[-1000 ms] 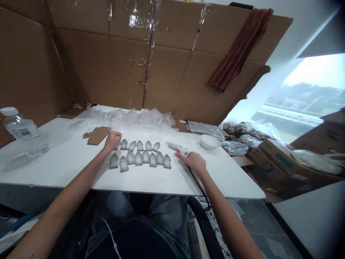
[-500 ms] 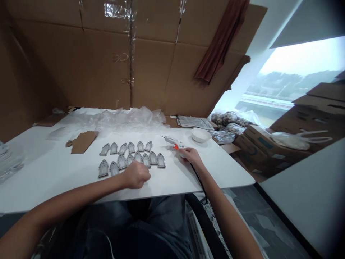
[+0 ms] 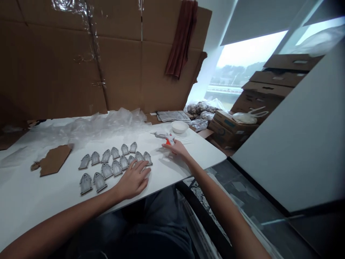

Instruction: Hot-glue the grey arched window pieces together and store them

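In my right hand (image 3: 178, 148) is a white glue gun (image 3: 165, 136) with an orange trigger, its nozzle pointing left above the white table (image 3: 167, 167). My left hand (image 3: 136, 178) rests palm down near the table's front edge, fingers stretched out. Its fingertips lie close to the nearest row of small grey arched door-shaped pieces (image 3: 116, 167); whether they touch one I cannot tell. Another row of the same pieces (image 3: 106, 155) lies behind. Two more pieces (image 3: 86, 183) sit apart at the left front.
A white bowl (image 3: 179, 126) stands behind the glue gun. Clear plastic bags (image 3: 118, 122) lie along the back below a cardboard wall (image 3: 121, 72). A torn cardboard scrap (image 3: 56, 160) is at the left. Stacked boxes (image 3: 225, 126) stand beyond the table's right end.
My left hand has opened from a fist and its fingers now stretch out toward the pieces. The glue gun is lifted a little in my right hand. The view has turned right.
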`<state>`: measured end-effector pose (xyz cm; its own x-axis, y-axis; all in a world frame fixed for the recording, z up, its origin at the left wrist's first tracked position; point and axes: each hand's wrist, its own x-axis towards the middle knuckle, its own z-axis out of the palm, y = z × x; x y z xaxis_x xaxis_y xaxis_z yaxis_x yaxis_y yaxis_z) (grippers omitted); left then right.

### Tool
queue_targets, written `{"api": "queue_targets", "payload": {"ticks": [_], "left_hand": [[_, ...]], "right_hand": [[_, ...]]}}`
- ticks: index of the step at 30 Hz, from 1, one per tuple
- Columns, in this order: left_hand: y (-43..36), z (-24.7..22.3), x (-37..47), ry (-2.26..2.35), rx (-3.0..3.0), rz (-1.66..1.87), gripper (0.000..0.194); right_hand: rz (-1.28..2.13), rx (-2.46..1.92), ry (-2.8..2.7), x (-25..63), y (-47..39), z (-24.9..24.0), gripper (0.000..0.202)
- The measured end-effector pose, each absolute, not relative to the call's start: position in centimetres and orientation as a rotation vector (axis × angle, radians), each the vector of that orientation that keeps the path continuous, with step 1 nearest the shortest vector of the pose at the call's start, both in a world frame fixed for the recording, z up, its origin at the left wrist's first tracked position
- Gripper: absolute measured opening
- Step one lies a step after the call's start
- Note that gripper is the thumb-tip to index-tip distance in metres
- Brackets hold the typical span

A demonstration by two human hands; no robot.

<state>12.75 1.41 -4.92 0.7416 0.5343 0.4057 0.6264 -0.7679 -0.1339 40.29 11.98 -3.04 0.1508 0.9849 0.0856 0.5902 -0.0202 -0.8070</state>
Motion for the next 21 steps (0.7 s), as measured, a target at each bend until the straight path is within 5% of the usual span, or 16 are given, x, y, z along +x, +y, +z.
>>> {"api": "queue_targets", "payload": {"ticks": [11, 21], "left_hand": [[1.9, -5.2, 12.6, -0.921, -2.781, -0.465, 0.041], [2.3, -5.6, 12.5, -0.909, -2.859, -0.470, 0.047]], "right_hand": [[-0.217, -1.864, -1.689, 37.8, 8.5, -4.3, 0.050], [-0.308, -1.922, -1.635, 38.1, 8.1, -4.4, 0.042]]}}
